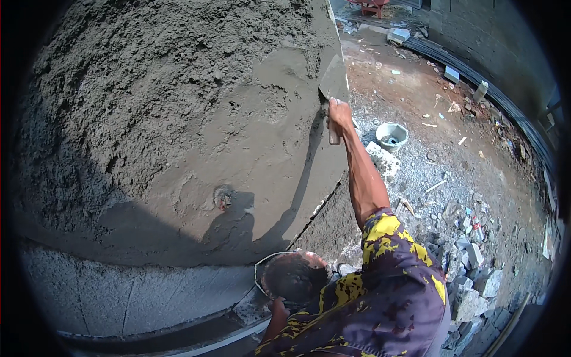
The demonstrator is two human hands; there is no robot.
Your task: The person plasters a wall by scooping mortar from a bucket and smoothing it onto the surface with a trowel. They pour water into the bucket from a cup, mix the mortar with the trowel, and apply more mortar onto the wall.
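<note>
My right hand (pixel 339 114) is closed round the wooden handle of a trowel (pixel 333 78). The trowel's grey blade lies against the wet mortar on the wall (pixel 232 137), close to the wall's right edge. Low in the view, my left hand (pixel 278 306) is curled at the near rim of a round reddish bucket (pixel 321 260) with grey mortar inside; some of its fingers are hidden. Around the trowel the mortar is smoothed, while the upper left stays rough and lumpy. A small round fitting (pixel 223 196) sits in the wall's lower middle.
Below the wall runs a pale concrete ledge (pixel 148 297). To the right, a white bucket (pixel 391 135) stands on gravel, with broken blocks (pixel 470 303) and debris nearer me. Long bars (pixel 464 71) lie along the far wall, and a red wheelbarrow (pixel 370 6) stands at the back.
</note>
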